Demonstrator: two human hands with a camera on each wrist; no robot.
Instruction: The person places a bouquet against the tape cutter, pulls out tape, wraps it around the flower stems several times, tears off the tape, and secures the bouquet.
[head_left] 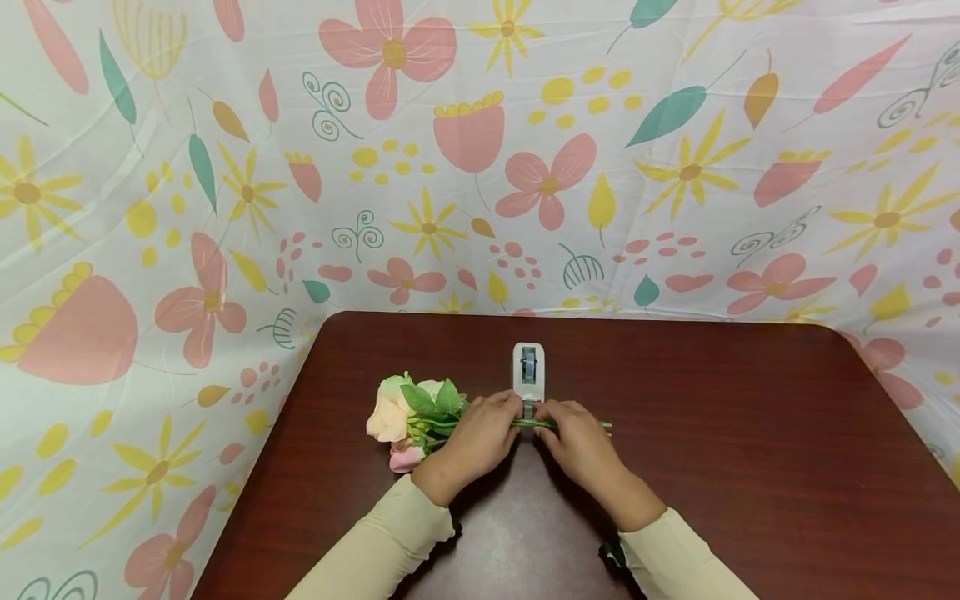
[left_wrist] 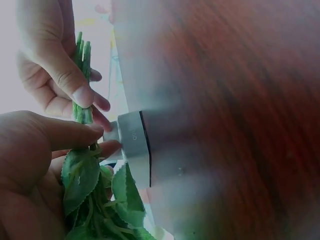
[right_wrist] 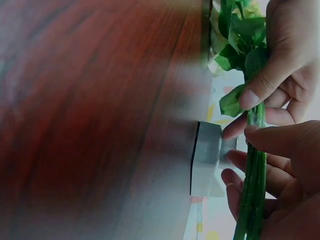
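Observation:
A bunch of artificial flowers (head_left: 393, 410), cream and pink with green leaves, lies sideways with its blooms to the left. My left hand (head_left: 482, 429) pinches the green stems (left_wrist: 86, 65) just below the leaves (right_wrist: 248, 31). Close beside it, my right hand (head_left: 583, 446) holds the same stems between thumb and fingers, their cut ends poking out to the right. A shiny clear band, looking like tape (right_wrist: 256, 117), lies across the stems between the two thumbs. Right behind the fingertips stands a white tape dispenser (head_left: 528, 371), its front end towards me.
The dark red-brown wooden table (head_left: 750, 433) reaches out on both sides of the hands. Behind it and along the left hangs a white cloth (head_left: 480, 225) printed with flowers and leaves.

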